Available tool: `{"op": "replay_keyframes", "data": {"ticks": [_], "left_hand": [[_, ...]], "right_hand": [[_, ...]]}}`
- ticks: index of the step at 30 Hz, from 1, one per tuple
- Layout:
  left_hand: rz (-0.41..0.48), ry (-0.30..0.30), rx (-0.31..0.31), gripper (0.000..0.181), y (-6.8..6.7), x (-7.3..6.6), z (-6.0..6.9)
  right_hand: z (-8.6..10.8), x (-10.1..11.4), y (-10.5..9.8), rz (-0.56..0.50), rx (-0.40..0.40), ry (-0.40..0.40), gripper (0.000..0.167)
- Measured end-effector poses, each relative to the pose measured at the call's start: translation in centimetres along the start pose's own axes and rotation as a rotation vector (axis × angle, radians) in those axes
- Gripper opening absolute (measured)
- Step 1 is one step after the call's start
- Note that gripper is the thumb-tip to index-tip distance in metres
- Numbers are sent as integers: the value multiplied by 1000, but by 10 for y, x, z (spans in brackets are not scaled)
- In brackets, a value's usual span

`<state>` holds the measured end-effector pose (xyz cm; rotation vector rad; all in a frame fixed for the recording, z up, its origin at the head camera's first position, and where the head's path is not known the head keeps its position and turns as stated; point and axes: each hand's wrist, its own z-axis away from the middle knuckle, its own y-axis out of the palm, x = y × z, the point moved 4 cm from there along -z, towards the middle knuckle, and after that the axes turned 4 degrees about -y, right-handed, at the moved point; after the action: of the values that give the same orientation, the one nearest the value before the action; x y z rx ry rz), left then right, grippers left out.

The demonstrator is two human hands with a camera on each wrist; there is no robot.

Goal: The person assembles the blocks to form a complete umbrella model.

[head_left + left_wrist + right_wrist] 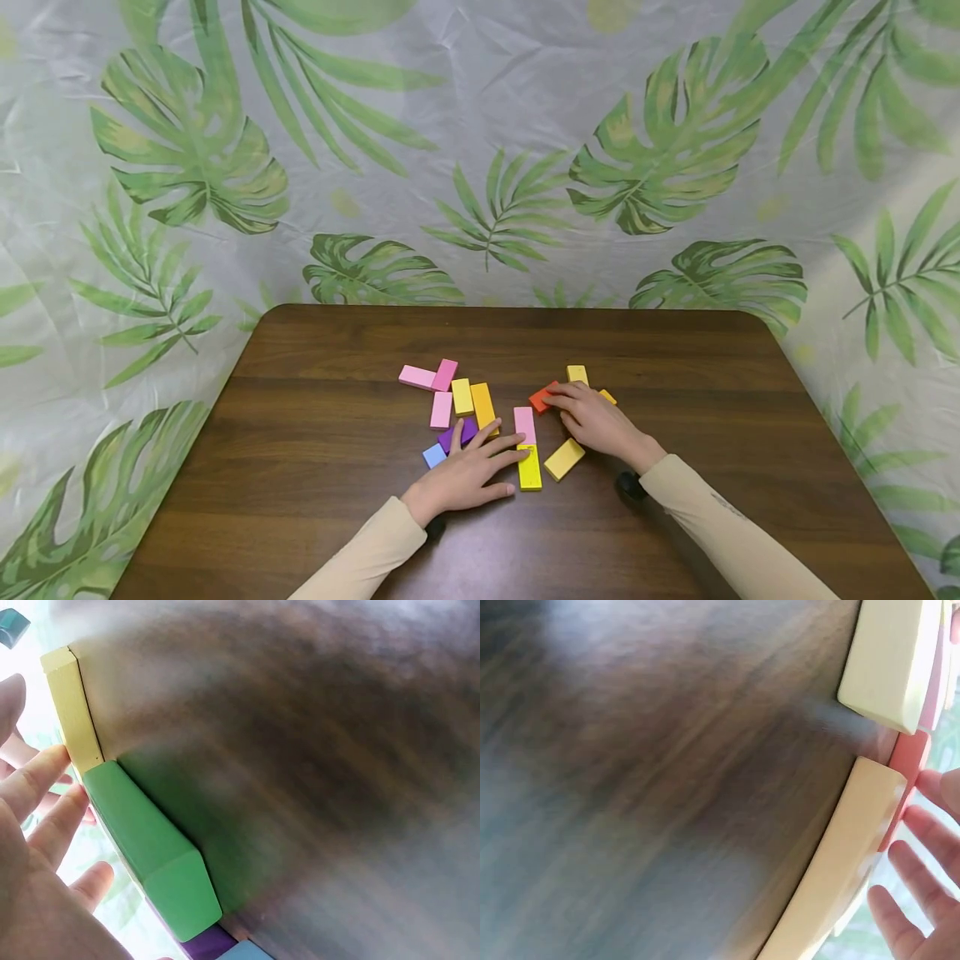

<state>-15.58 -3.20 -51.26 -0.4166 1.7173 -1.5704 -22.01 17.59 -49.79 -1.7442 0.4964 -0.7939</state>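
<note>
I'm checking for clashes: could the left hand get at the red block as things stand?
Probably not freely: the right hand is touching the red block, though the left hand is close by.

Fourteen visible blocks (530, 475), one table (262, 467)

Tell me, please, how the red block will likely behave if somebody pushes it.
The red block would probably keep its shape, since its edges look straight. Its flat faces suggest sliding rather than rolling. Because it lies flat on the table, it seems unlikely to tip.
</note>
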Motion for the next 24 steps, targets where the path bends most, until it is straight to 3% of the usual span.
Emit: {"op": "replay_keyframes", "data": {"ticks": [24], "left_hand": [[11,-2,-3,53,1,1,-1]], "right_hand": [[-26,3,5,-68,92,-28,38]]}}
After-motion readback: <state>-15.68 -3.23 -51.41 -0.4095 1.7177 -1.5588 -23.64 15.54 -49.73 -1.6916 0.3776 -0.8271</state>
